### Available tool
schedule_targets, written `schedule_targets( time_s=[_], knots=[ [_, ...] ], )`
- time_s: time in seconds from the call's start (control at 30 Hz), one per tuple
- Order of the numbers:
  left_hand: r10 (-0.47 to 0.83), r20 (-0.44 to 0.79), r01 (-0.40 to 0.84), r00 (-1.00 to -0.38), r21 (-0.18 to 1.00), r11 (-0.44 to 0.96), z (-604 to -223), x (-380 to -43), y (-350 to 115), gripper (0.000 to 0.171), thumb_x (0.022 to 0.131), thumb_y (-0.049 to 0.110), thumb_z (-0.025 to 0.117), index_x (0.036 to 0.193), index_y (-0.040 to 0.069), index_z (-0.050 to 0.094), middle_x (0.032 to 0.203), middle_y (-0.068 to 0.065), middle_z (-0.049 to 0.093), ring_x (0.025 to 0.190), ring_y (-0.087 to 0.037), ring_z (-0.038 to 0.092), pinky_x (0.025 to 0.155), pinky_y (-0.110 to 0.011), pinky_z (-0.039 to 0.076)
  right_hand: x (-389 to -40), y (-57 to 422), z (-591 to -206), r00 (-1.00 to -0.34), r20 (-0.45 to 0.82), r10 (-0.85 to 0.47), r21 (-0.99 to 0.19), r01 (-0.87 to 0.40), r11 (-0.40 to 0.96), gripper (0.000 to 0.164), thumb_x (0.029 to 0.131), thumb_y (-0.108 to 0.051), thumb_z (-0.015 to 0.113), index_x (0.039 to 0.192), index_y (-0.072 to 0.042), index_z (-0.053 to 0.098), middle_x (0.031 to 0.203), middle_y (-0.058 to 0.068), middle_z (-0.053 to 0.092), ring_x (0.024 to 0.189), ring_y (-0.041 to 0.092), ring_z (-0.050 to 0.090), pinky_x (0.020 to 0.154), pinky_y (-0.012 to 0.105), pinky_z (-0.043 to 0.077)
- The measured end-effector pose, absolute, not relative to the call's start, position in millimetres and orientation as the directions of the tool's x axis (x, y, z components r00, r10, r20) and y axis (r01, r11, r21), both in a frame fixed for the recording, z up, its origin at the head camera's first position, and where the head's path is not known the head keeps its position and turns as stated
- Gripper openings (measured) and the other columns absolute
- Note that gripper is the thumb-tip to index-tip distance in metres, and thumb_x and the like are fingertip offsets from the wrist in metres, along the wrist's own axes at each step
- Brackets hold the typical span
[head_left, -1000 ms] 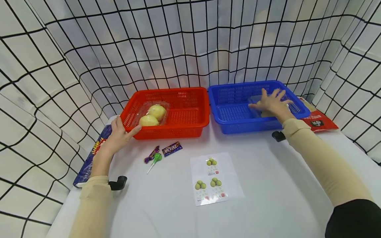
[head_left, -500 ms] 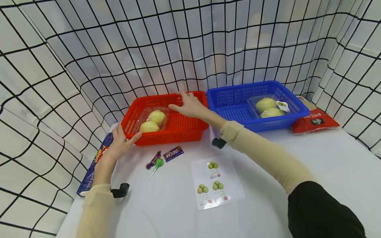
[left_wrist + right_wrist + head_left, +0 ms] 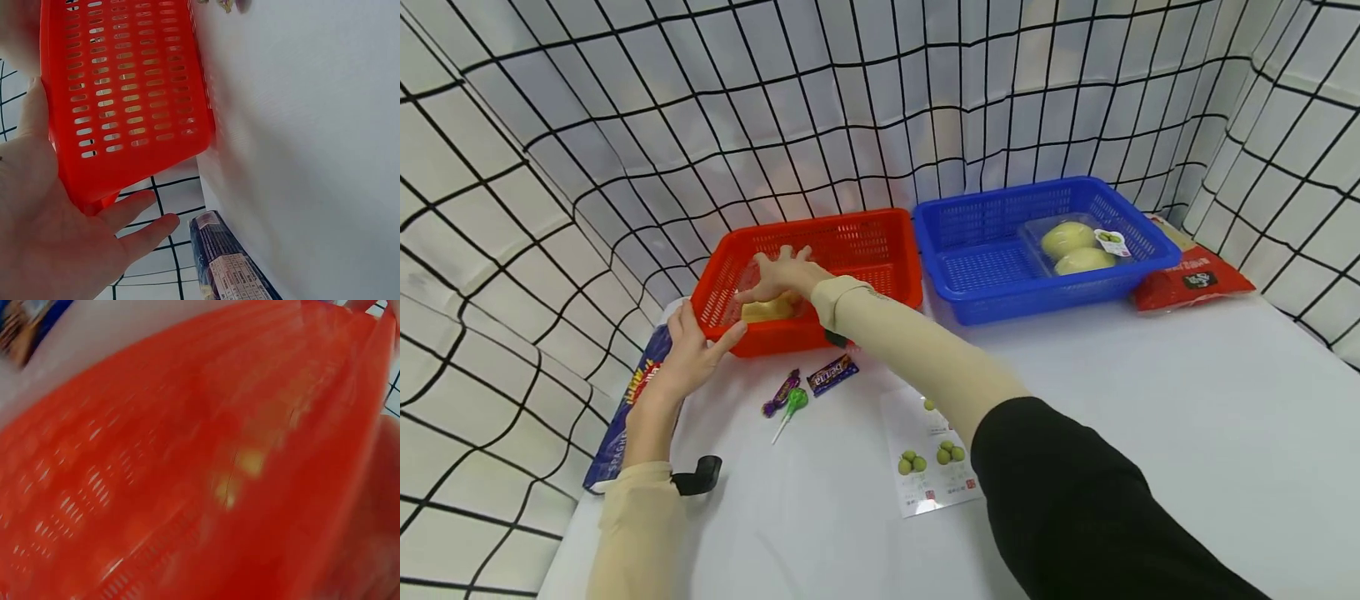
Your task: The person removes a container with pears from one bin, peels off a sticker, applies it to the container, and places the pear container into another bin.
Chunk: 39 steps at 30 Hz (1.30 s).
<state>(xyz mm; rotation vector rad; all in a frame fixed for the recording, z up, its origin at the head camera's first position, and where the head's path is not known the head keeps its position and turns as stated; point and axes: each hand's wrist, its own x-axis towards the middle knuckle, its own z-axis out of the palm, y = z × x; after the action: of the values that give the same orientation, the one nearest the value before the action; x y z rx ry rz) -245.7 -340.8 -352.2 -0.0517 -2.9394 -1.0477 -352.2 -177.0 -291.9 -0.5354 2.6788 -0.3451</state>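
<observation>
My left hand (image 3: pixel 688 354) touches the left front corner of the red basket (image 3: pixel 767 340), its fingers straight and its thumb along the rim. In the left wrist view, the basket's slotted wall (image 3: pixel 128 81) lies against the palm. Inside the red basket, my right hand (image 3: pixel 784 275) reaches over a clear plastic pack of pale yellow fruits (image 3: pixel 769 309) with fingers spread. That hand covers much of the pack. The right wrist view is filled by the blurred red basket wall (image 3: pixel 187 456), with yellow showing through.
Beside it stands a blue basket (image 3: pixel 1000 307) holding a similar labelled fruit pack (image 3: pixel 1067 240). A red bag (image 3: pixel 1198 283) lies at the far right, a blue spaghetti packet (image 3: pixel 617 442) at left. Candies (image 3: pixel 832 375), a green lollipop (image 3: pixel 796 400) and a sticker sheet (image 3: pixel 913 496) lie in front.
My right hand has moved left from over the fruit pack in the blue basket to the pack in the red basket. My left hand stays at the red basket's corner.
</observation>
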Motion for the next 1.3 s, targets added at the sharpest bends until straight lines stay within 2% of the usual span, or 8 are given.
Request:
schedule_targets(
  time_s=[0.27, 0.43, 0.6, 0.7, 0.83, 0.93, 1.17, 1.3],
  knots=[
    [0.013, 0.004, 0.013, -1.0, 0.624, 0.782, -349.4, -243.9, -340.1, 0.105, 0.102, 0.059, 0.049, 0.16, 0.003, -0.018, 0.164, -0.029, -0.017, 0.15, -0.055, 0.005, 0.114, -0.079, 0.026, -340.8, -197.7, -293.0, -0.868, -0.354, -0.348, -0.327, -0.234, 0.916, 0.07, 0.096, -0.066, 0.051, 0.157, -0.058, 0.018, 0.175, -0.009, -0.006, 0.163, 0.03, -0.01, 0.126, 0.063, 0.022],
    [0.008, 0.022, 0.02, -1.0, 0.624, 0.781, -350.9, -242.6, -345.1, 0.104, 0.102, 0.059, 0.049, 0.161, 0.004, -0.016, 0.164, -0.029, -0.016, 0.151, -0.055, 0.004, 0.114, -0.08, 0.025, -333.9, -205.4, -288.3, -0.864, -0.359, -0.353, -0.287, -0.258, 0.923, 0.061, 0.1, -0.064, 0.046, 0.155, -0.062, 0.02, 0.174, -0.012, -0.005, 0.163, 0.028, -0.006, 0.125, 0.064, 0.024],
    [0.015, 0.015, 0.021, -1.0, 0.63, 0.777, -353.9, -242.4, -345.2, 0.103, 0.102, 0.059, 0.049, 0.161, 0.005, -0.016, 0.164, -0.029, -0.015, 0.15, -0.053, 0.004, 0.113, -0.079, 0.027, -334.8, -206.4, -296.2, -0.883, -0.31, -0.352, -0.264, -0.276, 0.924, 0.069, 0.095, -0.068, 0.054, 0.156, -0.056, 0.026, 0.175, -0.005, 0.002, 0.162, 0.034, 0.003, 0.123, 0.067, 0.024],
    [0.017, 0.019, 0.025, -1.0, 0.632, 0.775, -354.3, -243.4, -343.7, 0.104, 0.101, 0.06, 0.05, 0.161, 0.004, -0.015, 0.164, -0.028, -0.015, 0.151, -0.053, 0.004, 0.113, -0.079, 0.027, -348.3, -208.5, -311.3, -0.888, -0.277, -0.366, -0.258, -0.298, 0.919, 0.069, 0.093, -0.069, 0.057, 0.154, -0.054, 0.029, 0.174, -0.004, 0.005, 0.161, 0.036, 0.006, 0.122, 0.07, 0.023],
    [0.002, 0.028, 0.019, -1.0, 0.628, 0.778, -352.3, -242.8, -343.3, 0.105, 0.101, 0.061, 0.05, 0.161, 0.004, -0.014, 0.165, -0.028, -0.014, 0.151, -0.053, 0.006, 0.114, -0.078, 0.026, -371.0, -210.3, -331.8, -0.884, -0.233, -0.406, -0.232, -0.355, 0.906, 0.085, 0.088, -0.078, 0.054, 0.16, -0.052, 0.015, 0.174, -0.004, 0.006, 0.161, 0.035, 0.005, 0.122, 0.072, 0.02],
    [-0.008, 0.02, 0.006, -1.0, 0.623, 0.782, -351.4, -240.2, -344.5, 0.105, 0.101, 0.06, 0.05, 0.161, 0.003, -0.015, 0.164, -0.029, -0.012, 0.15, -0.052, 0.006, 0.116, -0.077, 0.025, -381.2, -208.5, -341.9, -0.868, -0.233, -0.439, -0.222, -0.392, 0.893, 0.09, 0.087, -0.081, 0.051, 0.161, -0.052, 0.008, 0.174, -0.006, 0.005, 0.163, 0.031, 0.0, 0.124, 0.072, 0.016],
    [-0.007, 0.024, 0.009, -1.0, 0.621, 0.784, -350.8, -241.0, -343.4, 0.105, 0.101, 0.059, 0.051, 0.161, 0.002, -0.015, 0.163, -0.029, -0.01, 0.149, -0.051, 0.006, 0.117, -0.076, 0.025, -372.0, -186.8, -335.1, -0.835, -0.254, -0.488, -0.248, -0.431, 0.867, 0.082, 0.09, -0.079, 0.047, 0.16, -0.055, 0.01, 0.175, -0.007, -0.002, 0.163, 0.029, -0.009, 0.125, 0.073, 0.005],
    [-0.003, 0.024, 0.013, -1.0, 0.621, 0.784, -348.5, -240.9, -341.8, 0.107, 0.101, 0.059, 0.05, 0.16, 0.001, -0.018, 0.164, -0.028, -0.013, 0.151, -0.051, 0.006, 0.118, -0.075, 0.024, -358.7, -177.4, -321.9, -0.841, -0.248, -0.481, -0.264, -0.419, 0.869, 0.079, 0.094, -0.071, 0.052, 0.16, -0.054, 0.012, 0.175, -0.006, -0.003, 0.163, 0.033, -0.009, 0.125, 0.073, 0.008]
  ],
)
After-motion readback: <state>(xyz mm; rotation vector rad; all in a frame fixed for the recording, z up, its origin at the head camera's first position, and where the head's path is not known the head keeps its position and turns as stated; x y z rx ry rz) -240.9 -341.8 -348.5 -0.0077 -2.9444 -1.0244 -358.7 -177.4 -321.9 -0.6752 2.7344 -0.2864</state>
